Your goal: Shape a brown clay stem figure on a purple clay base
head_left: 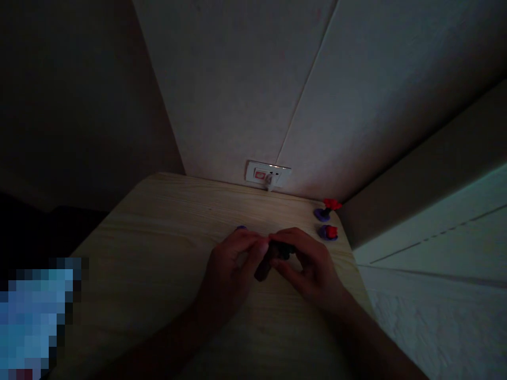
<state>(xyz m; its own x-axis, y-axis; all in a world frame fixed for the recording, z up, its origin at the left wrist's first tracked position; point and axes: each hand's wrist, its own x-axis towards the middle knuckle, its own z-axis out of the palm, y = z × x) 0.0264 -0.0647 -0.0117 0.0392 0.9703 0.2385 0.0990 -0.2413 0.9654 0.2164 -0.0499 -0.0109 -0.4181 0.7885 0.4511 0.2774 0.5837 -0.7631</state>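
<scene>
In the dim head view, my right hand (311,264) holds a small dark piece (262,270) between thumb and fingers, its blunt brownish end pointing down and left over the table. My left hand (232,266) is closed in a pinch against the upper part of that piece. Whatever lies between its fingertips is too dark and hidden to make out. Just behind the left knuckles, a bit of a purple thing (241,228) peeks out, mostly covered.
On the right of the wooden table (170,221) stand two small red-and-purple pieces, an upright one with a red flower-like top (331,203) and a lower one (328,232). A wall socket (253,173) with a plug sits behind. A blurred blue patch (35,311) is at lower left.
</scene>
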